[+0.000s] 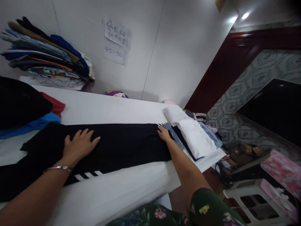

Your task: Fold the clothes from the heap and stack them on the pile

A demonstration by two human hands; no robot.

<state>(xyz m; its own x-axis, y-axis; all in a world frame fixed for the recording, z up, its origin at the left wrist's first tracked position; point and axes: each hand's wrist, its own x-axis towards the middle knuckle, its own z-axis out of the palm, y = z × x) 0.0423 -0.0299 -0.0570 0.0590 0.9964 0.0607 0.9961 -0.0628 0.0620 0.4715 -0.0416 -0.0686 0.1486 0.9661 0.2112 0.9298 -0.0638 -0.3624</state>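
A black garment (131,141) with short white stripes along its near edge lies stretched flat across the white table; its exact kind is not clear. My left hand (78,146), with a silver bracelet on the wrist, rests flat on it, fingers spread. At the garment's right end, my right hand (164,134) has its fingers bent and closed on the edge, beside a few white stripes. Just right of that hand lies a pile of folded clothes, with white garments (195,136) on top and denim (210,135) below.
A tall stack of folded clothes (47,59) stands at the back left. A black bundle (21,100) sits by blue cloth (44,121) and red cloth (56,105). Handwritten paper signs (117,34) hang on the wall. A white plastic stool (256,197) stands right of the table (113,110).
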